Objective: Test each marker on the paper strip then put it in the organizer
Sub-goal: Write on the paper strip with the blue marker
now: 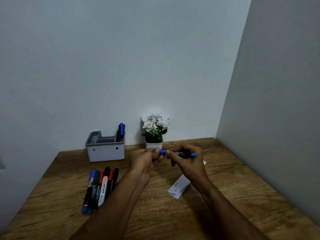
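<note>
Organizer (105, 149) holds markers (121, 132) (right compartment).

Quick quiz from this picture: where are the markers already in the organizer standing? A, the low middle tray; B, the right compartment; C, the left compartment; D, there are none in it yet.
B: a few markers stand upright in the right compartment of the organizer, while its left and middle sections show none.
</note>
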### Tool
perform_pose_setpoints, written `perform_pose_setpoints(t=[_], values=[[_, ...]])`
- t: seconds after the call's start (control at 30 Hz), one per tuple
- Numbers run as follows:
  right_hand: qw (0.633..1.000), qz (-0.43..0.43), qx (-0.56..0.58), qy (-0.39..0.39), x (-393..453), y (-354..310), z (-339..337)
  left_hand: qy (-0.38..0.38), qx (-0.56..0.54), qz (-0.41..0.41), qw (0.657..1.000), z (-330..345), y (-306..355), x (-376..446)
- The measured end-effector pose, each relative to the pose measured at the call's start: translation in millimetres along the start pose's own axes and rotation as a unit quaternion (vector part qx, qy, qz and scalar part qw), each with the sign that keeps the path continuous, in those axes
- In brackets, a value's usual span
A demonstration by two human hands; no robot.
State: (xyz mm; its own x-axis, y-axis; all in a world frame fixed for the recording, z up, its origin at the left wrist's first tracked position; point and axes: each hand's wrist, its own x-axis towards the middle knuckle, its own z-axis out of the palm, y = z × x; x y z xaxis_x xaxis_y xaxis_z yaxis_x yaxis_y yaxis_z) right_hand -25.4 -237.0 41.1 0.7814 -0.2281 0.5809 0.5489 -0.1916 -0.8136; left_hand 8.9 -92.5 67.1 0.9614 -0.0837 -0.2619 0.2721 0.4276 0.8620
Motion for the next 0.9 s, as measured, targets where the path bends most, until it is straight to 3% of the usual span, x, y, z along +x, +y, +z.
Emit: perform_pose_setpoints(t=[0.13, 0.33, 0.47, 0.7, 0.9], values=[[1.000, -0.008, 0.013, -0.003, 5.7, 1.9, 5.2, 0.048, 0.012, 0.045, 0.998, 4.4, 4.8, 1.3], [0.999, -0.014, 0.030, -0.007, 15.5, 0.7, 26.1, 0.038, 0.010, 0.097, 0.995, -6.9, 15.4, -0.2], [0.998, 0.009, 0.025, -0.050, 17.7, 5.0, 45.3, 0.053, -0.017, 0.116, 0.992, -21.0, 27.4, 2.1], [0.989, 0.030, -0.094, -0.112, 27.7, 16.5, 71.0, 0.104, 0.022, 0.217, 0.970, -56.9, 67.9, 11.7], [0.965, 0.021, -0.199, -0.170, 37.3, 18.2, 101.8, 0.175, 0.159, 0.325, 0.915, -79.5, 105.7, 25.3]])
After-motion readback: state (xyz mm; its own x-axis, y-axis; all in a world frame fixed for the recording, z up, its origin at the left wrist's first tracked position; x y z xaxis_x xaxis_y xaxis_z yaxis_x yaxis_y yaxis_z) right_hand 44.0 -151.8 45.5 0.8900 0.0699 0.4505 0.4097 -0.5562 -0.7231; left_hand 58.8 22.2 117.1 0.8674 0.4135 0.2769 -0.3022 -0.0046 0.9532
